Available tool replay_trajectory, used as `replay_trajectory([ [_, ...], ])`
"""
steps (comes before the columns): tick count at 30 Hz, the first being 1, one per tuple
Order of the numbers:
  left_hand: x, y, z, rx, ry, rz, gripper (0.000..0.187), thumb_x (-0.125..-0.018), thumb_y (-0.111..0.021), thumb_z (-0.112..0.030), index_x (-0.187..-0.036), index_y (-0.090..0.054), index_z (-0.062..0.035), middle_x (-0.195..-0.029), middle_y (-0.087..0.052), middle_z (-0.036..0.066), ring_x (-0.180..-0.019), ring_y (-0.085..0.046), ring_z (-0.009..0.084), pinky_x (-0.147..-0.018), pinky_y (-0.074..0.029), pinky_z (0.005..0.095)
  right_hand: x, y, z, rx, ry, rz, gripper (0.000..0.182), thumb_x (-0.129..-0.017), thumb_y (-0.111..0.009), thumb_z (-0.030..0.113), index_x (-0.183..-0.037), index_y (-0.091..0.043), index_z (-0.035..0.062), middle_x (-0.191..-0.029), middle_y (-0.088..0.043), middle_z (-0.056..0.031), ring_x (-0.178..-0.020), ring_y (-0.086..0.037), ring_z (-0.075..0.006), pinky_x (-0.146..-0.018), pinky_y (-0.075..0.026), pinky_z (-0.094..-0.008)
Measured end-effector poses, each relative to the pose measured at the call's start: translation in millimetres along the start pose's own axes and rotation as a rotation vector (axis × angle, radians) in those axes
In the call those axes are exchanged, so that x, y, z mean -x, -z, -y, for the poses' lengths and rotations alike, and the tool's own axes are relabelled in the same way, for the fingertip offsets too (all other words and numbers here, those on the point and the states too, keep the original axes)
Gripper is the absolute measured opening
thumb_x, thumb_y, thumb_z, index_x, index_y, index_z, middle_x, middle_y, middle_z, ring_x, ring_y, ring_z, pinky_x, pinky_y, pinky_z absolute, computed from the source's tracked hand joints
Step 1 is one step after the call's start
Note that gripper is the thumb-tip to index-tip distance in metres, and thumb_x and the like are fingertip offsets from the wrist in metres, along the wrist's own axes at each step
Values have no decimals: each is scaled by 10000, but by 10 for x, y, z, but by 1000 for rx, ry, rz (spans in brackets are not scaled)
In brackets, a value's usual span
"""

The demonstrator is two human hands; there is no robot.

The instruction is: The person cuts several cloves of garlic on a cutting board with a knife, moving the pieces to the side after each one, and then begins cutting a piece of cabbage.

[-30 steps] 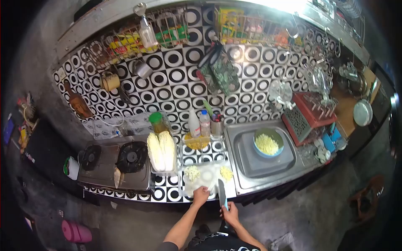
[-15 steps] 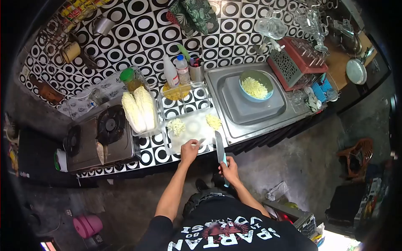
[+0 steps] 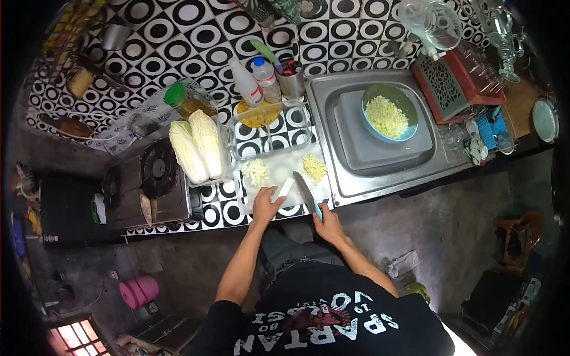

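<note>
On a translucent cutting board [image 3: 276,204] lies a white piece [image 3: 286,187], with my left hand [image 3: 268,204] gripping its near end. My right hand [image 3: 328,225] is closed round the blue handle of a knife [image 3: 306,191], whose blade rests over the board just right of the white piece. One pale chopped pile [image 3: 256,171] lies at the board's left. A yellower chopped pile [image 3: 314,168] is at its right. More chopped pieces fill a blue bowl [image 3: 394,137] on the grey upturned basin in the sink.
Two napa cabbages [image 3: 205,145] sit left of the board, beside the gas stove [image 3: 127,199]. Behind the board stand a clear divided container [image 3: 269,146], bottles [image 3: 266,81] and a utensil cup [image 3: 291,86]. The sink [image 3: 350,188] and a red rack [image 3: 436,98] are rightward.
The view has shifted. My left hand now holds the white piece flat on the board, and the knife has turned, its blade tip pointing up-left beside the piece.
</note>
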State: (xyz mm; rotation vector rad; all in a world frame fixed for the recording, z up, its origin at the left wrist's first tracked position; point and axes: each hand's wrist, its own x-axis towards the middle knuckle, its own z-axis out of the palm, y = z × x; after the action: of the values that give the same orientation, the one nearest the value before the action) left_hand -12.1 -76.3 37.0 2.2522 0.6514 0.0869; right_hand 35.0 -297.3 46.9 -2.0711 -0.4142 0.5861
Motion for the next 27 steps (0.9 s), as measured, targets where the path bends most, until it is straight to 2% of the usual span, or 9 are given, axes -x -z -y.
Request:
replay_trajectory([
  [1,-52,-49,46,1,8,14,373,-748,-715,-214,-1072,-635,-48,-921,-589,106,-741,-589,282,-703,-481,367,-25,10,-1,0,-15,4,306,-875,-526,194,-1111,-483,5,-840,-612,-291,-832,-589,-465,-725,-466,-479],
  [3,-127,-156,184,50,-204,-3,294,-746,-690,-159,-1014,-657,-40,-907,-592,116,-762,-596,280,-700,-478,363,-27,-5,-8,67,36,-2,304,-862,-513,165,-1129,-469,26,-782,-600,-287,-793,-573,-475,-704,-446,-523],
  [5,-189,-94,75,40,-274,26,261,-751,-651,-126,-993,-661,-29,-902,-591,123,-790,-595,287,-705,-472,362,-33,-33,-45,151,135,28,310,-846,-507,136,-1140,-469,44,-884,-605,-257,-783,-578,-458,-691,-456,-530],
  [11,-286,15,11,59,-170,216,265,-731,-684,-142,-977,-669,-44,-892,-584,109,-794,-579,309,-724,-469,365,74,-110,296,472,4,122,493,-793,-533,96,-1273,-424,63,-921,-589,-221,-766,-596,-426,-683,-477,-519],
  [15,-258,-159,123,44,-191,78,274,-697,-718,-162,-949,-682,-59,-877,-581,82,-885,-551,288,-782,-454,374,97,-42,411,572,-13,199,630,-755,-556,59,-1355,-365,85,-901,-584,-217,-741,-601,-418,-670,-485,-511],
  [19,-299,-145,143,103,-177,134,266,-692,-705,-106,-951,-686,-48,-870,-572,92,-878,-550,286,-784,-455,360,52,25,404,621,5,269,786,-710,-579,16,-1423,-280,160,-918,-575,-210,-679,-602,-412,-607,-502,-479],
  [21,-324,-172,177,128,-235,71,281,-669,-725,-62,-946,-683,-37,-812,-553,88,-664,-544,240,-627,-459,318,38,66,470,747,22,359,823,-712,-581,19,-1436,-248,221,-933,-577,-206,-652,-599,-414,-592,-503,-482],
  [22,-325,-184,195,139,-231,61,289,-669,-727,-65,-955,-686,-50,-821,-554,81,-638,-538,228,-604,-458,316,44,51,421,752,14,378,890,-711,-594,21,-1453,-170,269,-956,-576,-223,-657,-605,-416,-586,-507,-487],
  [27,-319,-200,199,137,-182,47,298,-663,-738,-73,-957,-688,-58,-836,-566,66,-619,-538,215,-580,-458,310,-17,94,520,709,-52,473,969,-722,-617,27,-1462,-44,278,-1001,-559,-272,-737,-609,-444,-652,-509,-503],
])
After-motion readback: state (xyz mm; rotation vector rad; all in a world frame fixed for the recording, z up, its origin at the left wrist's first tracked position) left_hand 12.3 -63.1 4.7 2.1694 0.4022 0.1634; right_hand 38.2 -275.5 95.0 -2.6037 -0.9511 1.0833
